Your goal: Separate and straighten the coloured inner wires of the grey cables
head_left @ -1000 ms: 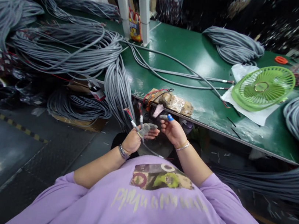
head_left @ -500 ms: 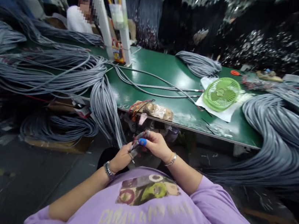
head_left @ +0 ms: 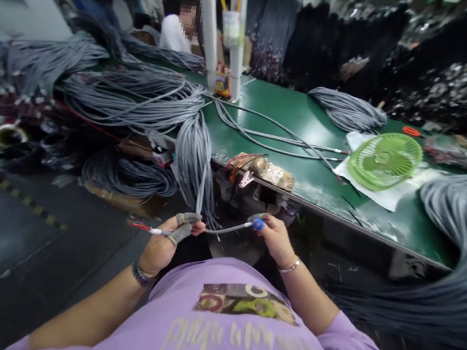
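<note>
My left hand (head_left: 170, 238), with grey finger covers, grips a thin grey cable (head_left: 225, 230) near its stripped end, where red and other coloured wires stick out to the left. My right hand (head_left: 273, 237), with a blue cover on one fingertip, pinches the same cable further along. The cable runs taut between both hands, just below the front edge of the green table (head_left: 303, 176). A thick bundle of grey cables (head_left: 195, 158) hangs off the table edge right above my left hand.
Large grey cable heaps (head_left: 127, 96) cover the table's left; another mass (head_left: 464, 230) spills over at the right. A green fan grille (head_left: 385, 160) lies on white paper. A taped block with wires (head_left: 266, 171) sits at the table edge. Another person (head_left: 176, 28) sits beyond white posts (head_left: 208, 26).
My hands were together at the cable's end; they have since moved apart, the left going out to the left, stretching the cable between them. The view has shifted too.
</note>
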A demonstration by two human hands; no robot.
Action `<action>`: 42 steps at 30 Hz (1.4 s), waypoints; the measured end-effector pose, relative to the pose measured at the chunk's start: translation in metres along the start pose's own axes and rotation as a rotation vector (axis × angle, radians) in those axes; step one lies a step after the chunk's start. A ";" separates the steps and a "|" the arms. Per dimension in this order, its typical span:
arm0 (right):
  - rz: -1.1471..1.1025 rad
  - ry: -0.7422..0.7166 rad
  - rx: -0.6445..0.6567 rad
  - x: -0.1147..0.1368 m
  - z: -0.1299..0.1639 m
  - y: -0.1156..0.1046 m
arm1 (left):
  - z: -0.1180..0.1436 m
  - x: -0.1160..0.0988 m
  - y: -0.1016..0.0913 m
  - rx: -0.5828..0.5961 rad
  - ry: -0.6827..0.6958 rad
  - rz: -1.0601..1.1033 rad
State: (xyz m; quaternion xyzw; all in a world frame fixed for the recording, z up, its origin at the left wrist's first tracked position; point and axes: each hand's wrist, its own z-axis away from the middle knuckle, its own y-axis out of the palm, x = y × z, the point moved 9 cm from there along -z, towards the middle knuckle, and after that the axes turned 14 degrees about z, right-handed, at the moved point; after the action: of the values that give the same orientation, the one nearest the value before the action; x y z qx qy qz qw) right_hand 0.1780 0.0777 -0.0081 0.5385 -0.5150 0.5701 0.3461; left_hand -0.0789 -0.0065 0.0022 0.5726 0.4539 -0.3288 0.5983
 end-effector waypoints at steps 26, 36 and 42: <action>0.045 -0.416 0.077 0.149 0.037 0.033 | -0.007 -0.028 0.127 0.476 0.240 -0.221; 0.258 -0.350 0.164 0.072 0.019 0.081 | 0.006 -0.025 0.081 -0.079 0.317 0.101; 0.357 -0.428 0.263 0.071 0.020 0.098 | 0.006 -0.019 0.074 -0.046 0.390 0.047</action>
State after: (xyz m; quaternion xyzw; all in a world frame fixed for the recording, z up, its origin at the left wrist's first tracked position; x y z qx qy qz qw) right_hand 0.0777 0.0246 0.0377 0.5875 -0.5843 0.5574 0.0517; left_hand -0.0171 -0.0049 0.0477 0.6223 0.5551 -0.1870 0.5193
